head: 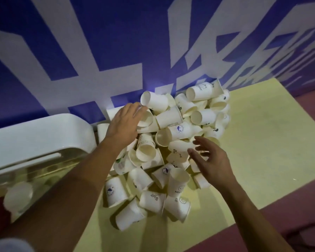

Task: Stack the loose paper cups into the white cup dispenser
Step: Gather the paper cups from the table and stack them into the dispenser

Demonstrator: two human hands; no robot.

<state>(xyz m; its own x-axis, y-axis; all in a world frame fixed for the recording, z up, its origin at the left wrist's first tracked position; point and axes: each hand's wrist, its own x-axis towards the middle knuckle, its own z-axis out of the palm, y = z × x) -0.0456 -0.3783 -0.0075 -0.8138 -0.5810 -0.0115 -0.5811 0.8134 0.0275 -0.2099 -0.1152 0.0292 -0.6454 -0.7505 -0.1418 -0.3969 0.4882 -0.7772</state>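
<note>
cup heap [171, 117] under left grip [124, 122]

Cup pile [171, 151] crowds wall [80, 51]; dispenser [40, 135] blocks left; mat [262, 142] open right.

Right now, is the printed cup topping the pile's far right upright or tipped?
Tipped: the paper cup lies on its side atop the cup pile, open mouth facing left.

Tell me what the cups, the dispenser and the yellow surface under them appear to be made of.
The cups look like paper: matte white outside, cream inside, with rolled rims and small printed logos. The dispenser seems to be plastic, a glossy white shell with rounded corners and highlights; its lower part looks clear. The yellow surface is smooth and matte; its material is unclear, perhaps laminate.
</note>
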